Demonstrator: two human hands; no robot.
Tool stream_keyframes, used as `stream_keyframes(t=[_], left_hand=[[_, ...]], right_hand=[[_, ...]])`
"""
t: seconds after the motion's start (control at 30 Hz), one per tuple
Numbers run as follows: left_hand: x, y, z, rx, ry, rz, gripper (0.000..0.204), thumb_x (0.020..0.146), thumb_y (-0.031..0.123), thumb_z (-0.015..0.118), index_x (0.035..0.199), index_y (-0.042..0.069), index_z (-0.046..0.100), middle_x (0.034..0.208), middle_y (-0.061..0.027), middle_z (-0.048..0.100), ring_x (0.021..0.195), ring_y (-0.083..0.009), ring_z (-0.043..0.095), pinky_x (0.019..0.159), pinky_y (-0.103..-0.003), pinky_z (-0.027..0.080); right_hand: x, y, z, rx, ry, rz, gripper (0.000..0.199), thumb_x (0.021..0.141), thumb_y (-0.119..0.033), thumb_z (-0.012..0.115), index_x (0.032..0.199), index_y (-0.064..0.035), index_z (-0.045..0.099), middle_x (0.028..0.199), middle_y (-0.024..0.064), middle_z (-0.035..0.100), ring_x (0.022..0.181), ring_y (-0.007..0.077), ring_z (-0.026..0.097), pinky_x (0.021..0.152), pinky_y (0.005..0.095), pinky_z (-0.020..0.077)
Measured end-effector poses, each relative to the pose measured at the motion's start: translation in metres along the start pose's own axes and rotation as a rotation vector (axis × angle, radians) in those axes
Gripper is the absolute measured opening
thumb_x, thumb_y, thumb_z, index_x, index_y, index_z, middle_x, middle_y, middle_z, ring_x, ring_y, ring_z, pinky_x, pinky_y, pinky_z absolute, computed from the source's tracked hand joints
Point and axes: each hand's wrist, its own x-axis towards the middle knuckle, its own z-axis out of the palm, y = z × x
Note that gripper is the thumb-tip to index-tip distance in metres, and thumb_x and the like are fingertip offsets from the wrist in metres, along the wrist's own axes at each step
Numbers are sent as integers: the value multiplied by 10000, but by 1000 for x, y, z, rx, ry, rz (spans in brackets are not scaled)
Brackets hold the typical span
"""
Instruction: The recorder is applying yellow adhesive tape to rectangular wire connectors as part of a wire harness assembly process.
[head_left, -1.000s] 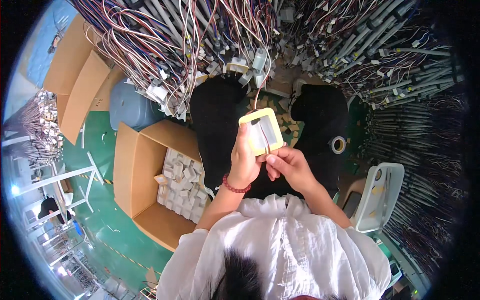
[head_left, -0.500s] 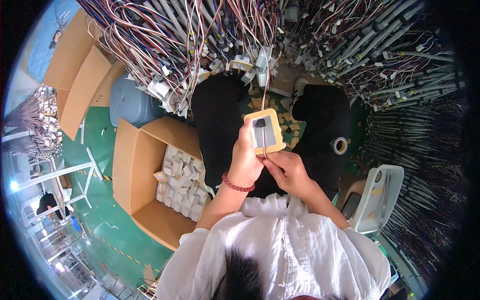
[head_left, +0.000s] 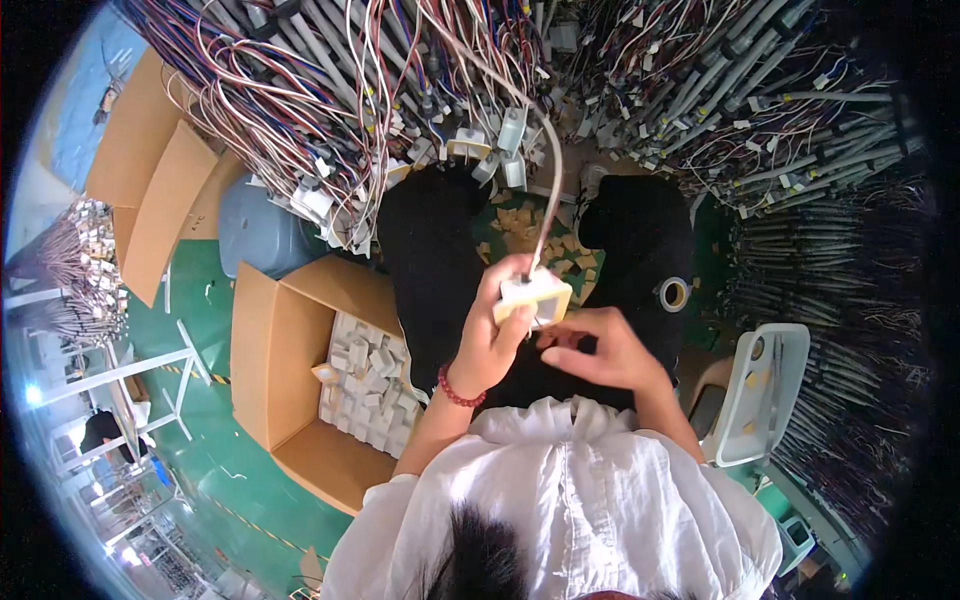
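Both hands met at a small white connector block [head_left: 533,297]; my left hand [head_left: 492,335] gripped it, my right hand [head_left: 600,350] pinched its edge. I saw an open brown carton [head_left: 300,385] of white pieces lying to my left.

My left hand [head_left: 492,335] raised mid-frame, fingers curled in grip; right hand [head_left: 597,350] just beside, fingertips pinching; forearms rise from lower frame.

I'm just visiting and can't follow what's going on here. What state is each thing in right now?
Left hand: closed around the small yellow-edged white block.
Yellow-edged white block: held up, a cable running from it.
Right hand: fingertips at the block's lower edge.
Cardboard box: open, partly filled with white pieces.
Tape roll: lying flat.
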Motion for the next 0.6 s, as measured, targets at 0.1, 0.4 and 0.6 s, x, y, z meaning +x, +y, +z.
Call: stream_keyframes(t=[0.1, 0.4, 0.6], left_hand=[[2, -2, -4, 88, -126, 80, 537, 944, 210, 487, 1384, -5, 265, 1144, -167, 567, 1025, -219, 577, 886, -336, 462], [0, 13, 0, 130, -214, -46, 741, 926, 338, 547, 1454, 3, 150, 1262, -156, 514, 1082, -215, 552, 931, -318, 421], [-4, 19, 5, 108, -214, -61, 660, 933, 294, 548, 1437, 0, 240, 1367, -174, 453, 1201, -246, 503, 990, -324, 383]], right_hand=[[0, -1, -19, -26, 233, 64, 205, 817, -91, 672, 994, 13, 664, 795, 58, 660, 668, 74, 582, 597, 226, 471], [28, -38, -37, 54, 23, -219, 157, 828, -107, 672, 948, -8, 698, 837, 78, 607, 775, 169, 566, 668, 293, 454], [31, -40, -26, -61, 125, -333, 117, 805, -93, 685, 842, 19, 684, 779, 105, 619, 682, 217, 586, 623, 302, 465]])
